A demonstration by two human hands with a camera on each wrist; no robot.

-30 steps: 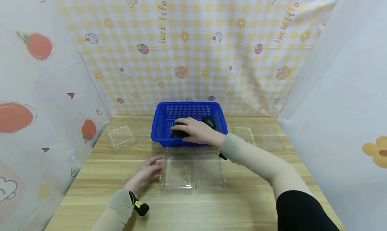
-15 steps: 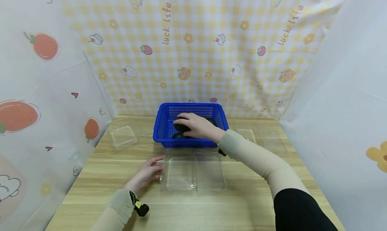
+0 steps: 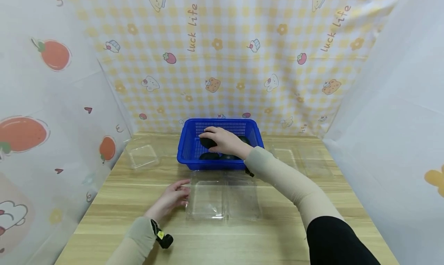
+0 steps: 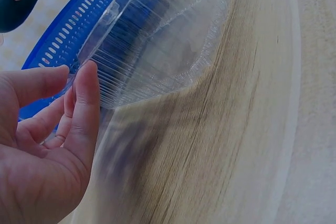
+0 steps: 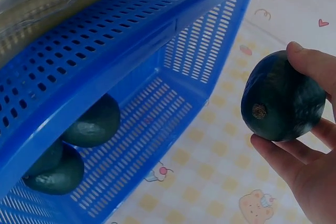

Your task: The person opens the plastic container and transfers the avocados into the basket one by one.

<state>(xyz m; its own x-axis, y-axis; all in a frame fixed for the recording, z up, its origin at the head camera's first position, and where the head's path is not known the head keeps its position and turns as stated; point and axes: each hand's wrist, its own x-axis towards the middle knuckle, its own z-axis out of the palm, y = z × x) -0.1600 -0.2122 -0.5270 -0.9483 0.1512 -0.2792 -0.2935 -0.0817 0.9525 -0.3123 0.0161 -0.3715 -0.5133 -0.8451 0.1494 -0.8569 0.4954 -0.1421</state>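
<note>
My right hand (image 3: 227,142) grips a dark green avocado (image 5: 278,98), fingers and thumb round its sides, raised above the blue basket (image 3: 194,166). Its stem end shows in the right wrist view. More avocados lie on the basket floor, one avocado (image 5: 94,121) beside another avocado (image 5: 60,174). At the basket's front stands an opened clear plastic clamshell box (image 4: 178,51), its two halves spread side by side. With thumb and index finger, my left hand (image 3: 172,197) pinches the left rim of this box. Nothing shows inside its halves.
Another clear plastic box (image 3: 143,157) stands at the back left of the wooden table (image 3: 277,234), and a clear box (image 3: 301,157) at the back right. A patterned curtain (image 3: 225,64) hangs behind the basket.
My right hand has lifted the avocado up out of the basket, uncovering avocados beneath it. My left hand keeps its place at the box's rim. The head view has shifted slightly.
</note>
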